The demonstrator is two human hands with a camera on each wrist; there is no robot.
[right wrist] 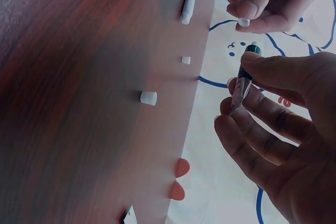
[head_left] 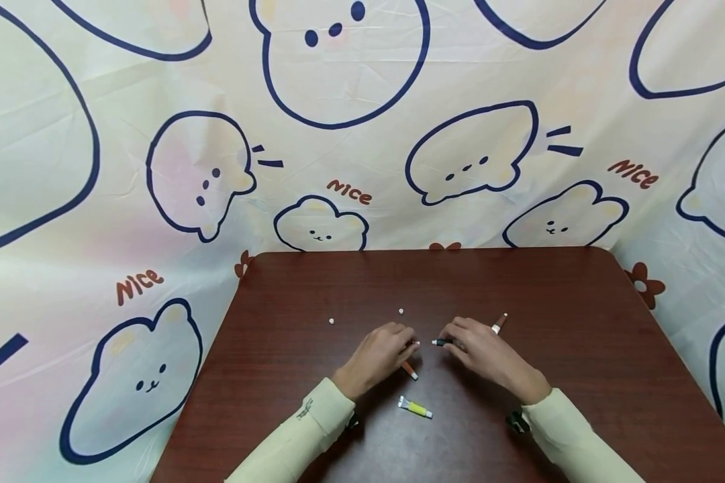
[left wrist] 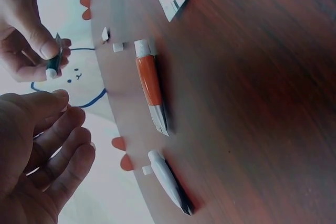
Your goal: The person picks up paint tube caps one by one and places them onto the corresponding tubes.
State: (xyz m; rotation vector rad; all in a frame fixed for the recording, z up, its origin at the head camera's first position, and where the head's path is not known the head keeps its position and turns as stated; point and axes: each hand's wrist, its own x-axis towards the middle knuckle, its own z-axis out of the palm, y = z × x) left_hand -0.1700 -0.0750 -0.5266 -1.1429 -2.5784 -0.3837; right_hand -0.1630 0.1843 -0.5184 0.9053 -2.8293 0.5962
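In the head view, my left hand (head_left: 379,352) and my right hand (head_left: 488,354) face each other over the table. The right hand pinches a small dark green paint tube (right wrist: 247,74) between thumb and fingers; its bare white nozzle points toward the left hand. A white cap (right wrist: 243,22) is pinched in the left fingertips, a short gap away from that nozzle. Below the left hand lies an orange paint tube (left wrist: 149,80) with a white cap on. Beside it rests a white paint tube (left wrist: 167,179), hidden by the left hand in the head view.
A yellow paint tube (head_left: 415,407) lies nearer the front of the brown table (head_left: 290,288). Beyond the right hand is a brownish tube (head_left: 500,323). Loose white caps, one left (head_left: 331,321) and one central (head_left: 401,311), sit farther back. A printed cloth (head_left: 338,154) hangs behind.
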